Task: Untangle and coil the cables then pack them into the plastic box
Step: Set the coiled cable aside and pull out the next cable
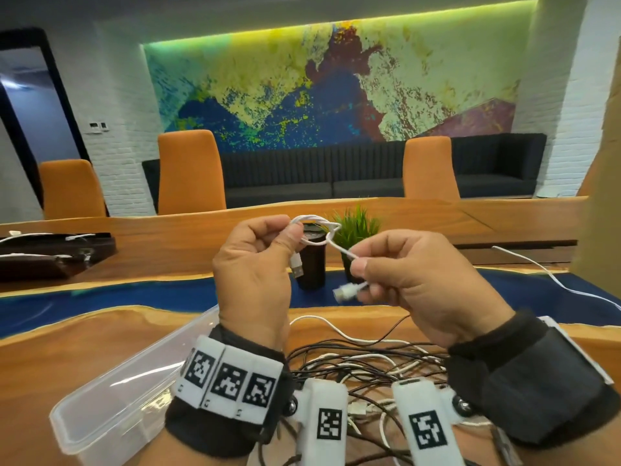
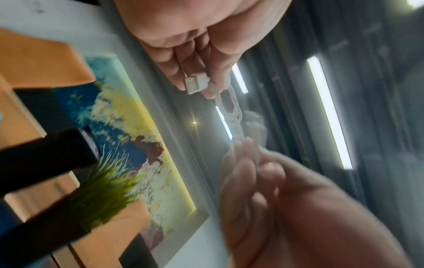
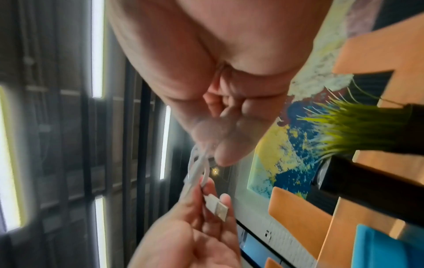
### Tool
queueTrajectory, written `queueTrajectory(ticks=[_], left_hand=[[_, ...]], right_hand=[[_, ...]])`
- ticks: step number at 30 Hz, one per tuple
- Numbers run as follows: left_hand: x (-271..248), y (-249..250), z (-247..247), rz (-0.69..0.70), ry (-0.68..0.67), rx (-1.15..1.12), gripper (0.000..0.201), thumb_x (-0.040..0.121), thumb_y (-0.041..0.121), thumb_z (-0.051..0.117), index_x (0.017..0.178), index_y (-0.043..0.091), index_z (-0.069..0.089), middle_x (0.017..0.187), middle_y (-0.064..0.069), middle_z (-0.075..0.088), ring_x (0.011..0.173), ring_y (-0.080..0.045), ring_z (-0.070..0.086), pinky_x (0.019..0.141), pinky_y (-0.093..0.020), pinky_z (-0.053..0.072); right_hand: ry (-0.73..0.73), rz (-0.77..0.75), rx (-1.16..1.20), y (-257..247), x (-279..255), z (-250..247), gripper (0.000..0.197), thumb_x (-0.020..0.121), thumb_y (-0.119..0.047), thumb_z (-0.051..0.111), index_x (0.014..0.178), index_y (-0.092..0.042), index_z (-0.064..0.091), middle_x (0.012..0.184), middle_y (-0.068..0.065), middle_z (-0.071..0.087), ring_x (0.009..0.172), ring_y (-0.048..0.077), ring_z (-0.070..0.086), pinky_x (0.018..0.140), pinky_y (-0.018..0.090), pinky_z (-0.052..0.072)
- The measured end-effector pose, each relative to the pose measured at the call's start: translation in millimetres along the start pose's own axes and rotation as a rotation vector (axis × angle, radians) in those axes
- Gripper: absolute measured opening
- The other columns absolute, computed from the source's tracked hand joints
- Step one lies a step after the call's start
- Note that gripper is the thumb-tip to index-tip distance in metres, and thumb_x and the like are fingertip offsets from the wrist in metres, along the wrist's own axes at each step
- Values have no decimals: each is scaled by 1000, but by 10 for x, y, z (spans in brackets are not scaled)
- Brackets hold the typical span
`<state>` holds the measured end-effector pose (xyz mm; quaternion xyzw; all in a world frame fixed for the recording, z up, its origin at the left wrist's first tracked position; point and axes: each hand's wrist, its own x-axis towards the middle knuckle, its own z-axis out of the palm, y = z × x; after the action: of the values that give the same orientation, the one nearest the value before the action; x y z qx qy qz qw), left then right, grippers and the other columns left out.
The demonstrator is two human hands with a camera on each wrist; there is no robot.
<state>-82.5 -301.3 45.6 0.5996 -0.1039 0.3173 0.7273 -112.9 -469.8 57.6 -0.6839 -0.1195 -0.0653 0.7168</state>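
Both my hands are raised above the table (image 1: 100, 331), sharing one white cable (image 1: 316, 230). My left hand (image 1: 255, 280) pinches its small coil between thumb and fingers, a USB plug (image 1: 296, 265) hanging below. My right hand (image 1: 413, 284) pinches the free end, its plug (image 1: 344, 292) sticking out toward the left. Under my wrists lies a tangle (image 1: 366, 361) of black and white cables. Left of it, just beside, sits the clear box (image 1: 117, 395). Beyond my hands stand a dark cup (image 1: 311, 264) and a plant (image 1: 356, 227).
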Motion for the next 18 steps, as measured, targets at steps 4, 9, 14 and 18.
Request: queueTrajectory(ticks=[4, 9, 14, 18], left_hand=[[50, 68, -24, -392, -102, -370, 18, 87, 10, 65, 105, 10, 66, 89, -9, 72, 76, -15, 67, 68, -26, 56], [-48, 56, 14, -503, -388, -306, 26, 80, 13, 68, 105, 6, 69, 89, -13, 71, 76, -20, 63, 70, -31, 50], [-131, 124, 43, -139, -478, 66, 7, 87, 13, 71, 93, 14, 75, 80, -3, 74, 70, -8, 63, 60, -20, 48], [-153, 109, 47, -129, -540, 146, 5, 91, 18, 68, 95, 17, 72, 83, -9, 74, 74, -22, 66, 69, -37, 56]], right_hand=[[-184, -115, -462, 37, -34, -5, 10, 87, -13, 70, 87, -20, 78, 75, 2, 71, 55, 10, 56, 52, 19, 46], [21, -221, -646, 169, 45, 46, 13, 84, -32, 74, 76, -21, 76, 69, -2, 68, 59, 7, 57, 57, 33, 49], [109, -317, -499, 138, 60, 14, 16, 82, -29, 76, 70, -18, 74, 61, -5, 64, 58, 7, 53, 56, 34, 48], [161, -301, -387, 152, 72, 33, 11, 81, -22, 78, 72, -16, 75, 66, 1, 68, 63, 16, 57, 62, 44, 52]])
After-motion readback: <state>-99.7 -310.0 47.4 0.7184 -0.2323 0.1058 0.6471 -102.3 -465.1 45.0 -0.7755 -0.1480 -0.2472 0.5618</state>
